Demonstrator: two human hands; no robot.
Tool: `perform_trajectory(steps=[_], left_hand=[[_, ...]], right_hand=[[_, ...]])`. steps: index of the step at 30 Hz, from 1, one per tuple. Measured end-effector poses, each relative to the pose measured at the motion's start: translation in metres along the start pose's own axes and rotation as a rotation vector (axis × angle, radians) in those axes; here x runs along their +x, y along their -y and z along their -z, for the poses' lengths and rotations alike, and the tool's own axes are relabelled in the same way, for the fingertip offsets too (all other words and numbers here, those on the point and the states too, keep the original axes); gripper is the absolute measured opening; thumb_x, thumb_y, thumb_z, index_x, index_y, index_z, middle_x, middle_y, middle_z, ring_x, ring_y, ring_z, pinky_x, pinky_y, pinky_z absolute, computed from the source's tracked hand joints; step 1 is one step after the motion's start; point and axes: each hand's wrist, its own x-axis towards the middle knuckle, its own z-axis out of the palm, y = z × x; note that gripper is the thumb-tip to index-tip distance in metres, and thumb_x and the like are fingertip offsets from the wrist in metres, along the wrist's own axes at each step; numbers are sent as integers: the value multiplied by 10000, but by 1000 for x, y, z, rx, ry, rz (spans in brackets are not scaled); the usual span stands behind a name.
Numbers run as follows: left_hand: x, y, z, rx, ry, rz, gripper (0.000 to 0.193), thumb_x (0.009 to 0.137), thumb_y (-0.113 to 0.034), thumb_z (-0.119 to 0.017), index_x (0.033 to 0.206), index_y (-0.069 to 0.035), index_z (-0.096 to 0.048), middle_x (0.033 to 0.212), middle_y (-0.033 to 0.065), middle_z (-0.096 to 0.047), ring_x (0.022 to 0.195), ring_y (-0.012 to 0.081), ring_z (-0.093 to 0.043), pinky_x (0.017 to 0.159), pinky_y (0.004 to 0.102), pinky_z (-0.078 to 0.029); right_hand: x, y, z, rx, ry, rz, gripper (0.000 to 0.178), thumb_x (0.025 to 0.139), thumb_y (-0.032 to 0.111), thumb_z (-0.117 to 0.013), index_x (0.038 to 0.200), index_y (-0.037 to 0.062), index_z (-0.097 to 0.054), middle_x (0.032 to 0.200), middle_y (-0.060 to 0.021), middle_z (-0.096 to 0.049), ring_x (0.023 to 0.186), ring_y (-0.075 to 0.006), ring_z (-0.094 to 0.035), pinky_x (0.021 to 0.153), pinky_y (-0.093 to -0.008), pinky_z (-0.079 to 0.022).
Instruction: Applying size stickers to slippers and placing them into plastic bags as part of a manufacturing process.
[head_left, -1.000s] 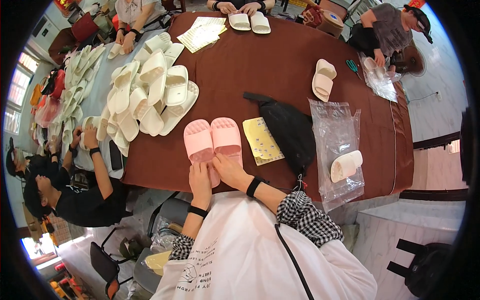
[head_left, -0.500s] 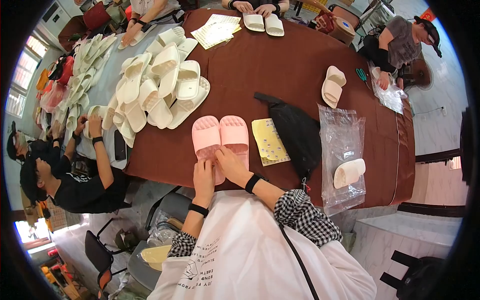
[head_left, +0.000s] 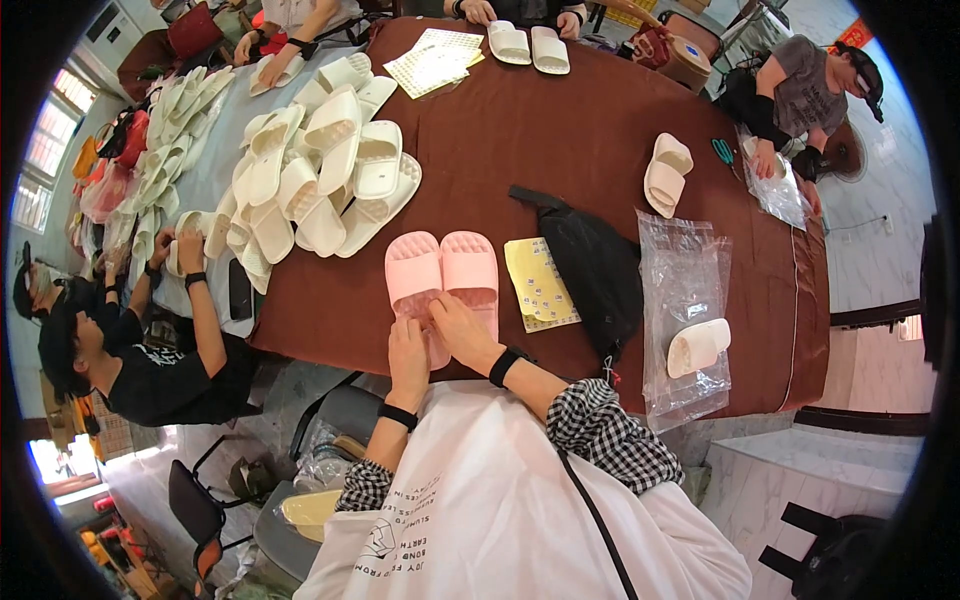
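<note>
A pair of pink slippers [head_left: 413,265] lies side by side on the brown-covered table, toes pointing away from me. My left hand [head_left: 408,350] closes on the heel half of the left slipper, its fingers bent over the footbed. From the right, my right hand [head_left: 463,328] reaches across the other slipper to that same footbed, fingers bent and pressed down on it. The fingertips of both hands nearly meet there; anything small between them is hidden. Just right of the pair are a yellow sticker sheet [head_left: 540,285] and a black bag [head_left: 590,265].
Cream slippers are heaped [head_left: 320,170] on the left. White sheets [head_left: 432,62] lie at the far side. To the right are a clear plastic bag [head_left: 690,290] with a small slipper [head_left: 699,347] on it, a cream slipper pair [head_left: 667,175] and scissors [head_left: 723,151]. Several co-workers sit around the table.
My hands and the pink slippers have barely moved. Across the table, a co-worker's hands have drawn apart from the white slippers. The co-worker at far right has shifted hands over a plastic bag.
</note>
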Motion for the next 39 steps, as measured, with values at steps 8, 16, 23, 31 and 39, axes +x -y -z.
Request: perform_trajectory(steps=[8, 16, 23, 31, 39], left_hand=[[4, 2, 0, 84, 21, -45, 136, 825, -73, -596, 942, -18, -553, 1020, 150, -542, 938, 330, -544, 800, 429, -467], [3, 7, -3, 63, -5, -87, 102, 836, -63, -581, 917, -21, -536, 949, 155, -519, 871, 331, -520, 734, 432, -440], [-8, -1, 17, -222, 54, 6, 88, 847, -21, -566, 907, -5, -503, 939, 183, -518, 875, 370, -510, 749, 450, -426], [-20, -7, 23, -370, -28, 169, 169, 894, 11, -510, 1059, -13, -537, 919, 177, -539, 880, 384, -537, 763, 444, -442], [-15, -8, 32, -65, 96, 53, 408, 813, 3, -565, 1218, -40, -552, 957, 134, -554, 901, 321, -557, 762, 428, -458]], right_hand=[[0, 0, 0, -6, 34, -42, 162, 830, 22, -535, 985, -21, -514, 1134, -209, -563, 998, -376, -562, 858, -433, -477], [3, 5, 1, -14, 68, -64, 177, 823, 20, -537, 991, -24, -509, 1136, -202, -556, 1008, -371, -560, 865, -431, -475], [4, 7, -3, -10, 36, -91, 146, 833, 52, -569, 967, 19, -521, 976, -186, -526, 926, -378, -558, 776, -458, -472], [7, 11, -9, 1, 1, -78, 144, 810, 50, -603, 944, 46, -552, 950, -165, -523, 885, -368, -573, 736, -460, -486], [6, 6, -15, -40, -43, -76, 156, 804, 62, -618, 939, 50, -541, 927, -143, -544, 845, -347, -590, 702, -442, -497]])
